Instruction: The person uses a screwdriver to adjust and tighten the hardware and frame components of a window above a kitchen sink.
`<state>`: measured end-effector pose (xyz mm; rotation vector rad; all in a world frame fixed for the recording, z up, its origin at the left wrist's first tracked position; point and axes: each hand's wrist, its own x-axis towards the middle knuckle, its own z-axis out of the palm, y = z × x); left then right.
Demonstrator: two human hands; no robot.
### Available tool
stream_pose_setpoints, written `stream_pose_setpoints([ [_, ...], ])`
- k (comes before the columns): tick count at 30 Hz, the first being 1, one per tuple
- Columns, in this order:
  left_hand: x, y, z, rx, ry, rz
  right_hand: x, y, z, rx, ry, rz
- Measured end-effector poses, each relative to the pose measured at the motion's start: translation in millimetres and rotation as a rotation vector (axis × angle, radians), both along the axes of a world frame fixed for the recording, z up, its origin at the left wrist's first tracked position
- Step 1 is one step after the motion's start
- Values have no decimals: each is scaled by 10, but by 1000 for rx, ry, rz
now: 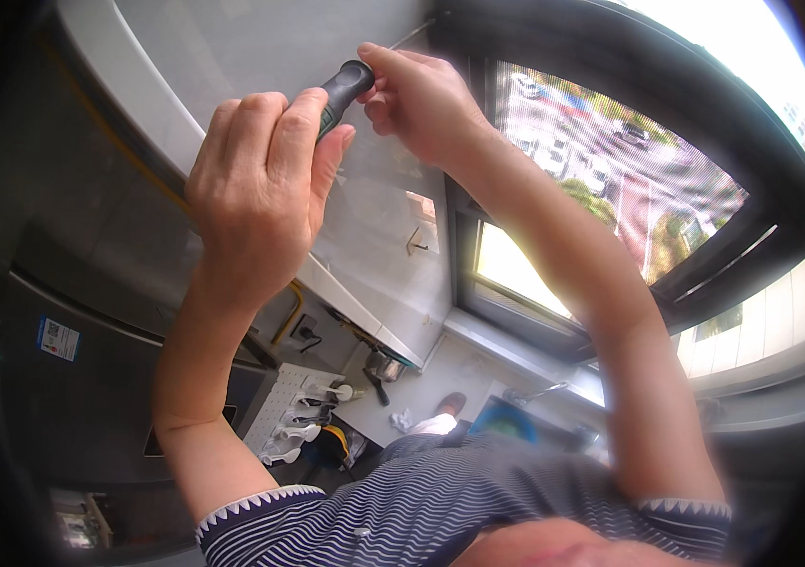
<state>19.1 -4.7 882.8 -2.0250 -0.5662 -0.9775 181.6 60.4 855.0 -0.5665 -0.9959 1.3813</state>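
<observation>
The left grip (256,165) clasps the tool (348,87), its end beside the right grip (421,102); I cannot tell if that one pinches it.

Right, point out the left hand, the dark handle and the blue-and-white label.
Left hand (256,180): head view, on the back of the hand.
Dark handle (343,89): head view, on its exposed grip.
Blue-and-white label (59,339): head view, on its middle.

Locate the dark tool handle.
Head view, upper part, left of centre: the dark tool handle is in the left hand, its end beside the right hand.
</observation>
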Motion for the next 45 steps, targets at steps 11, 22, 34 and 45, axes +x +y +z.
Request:
stream_pose_setpoints([
  [11,-1,18,-16,-15,11,-18,-53,33,-23,13,14,-5],
  [22,-5,-93,80,-125,24,100,-70,56,-13,6,-25,-44],
  [34,-12,-127,133,-118,87,78,-72,76,-4,-38,-3,-63],
  [45,-44,-58,99,-70,51,160,-3,141,-12,47,153,169],
])
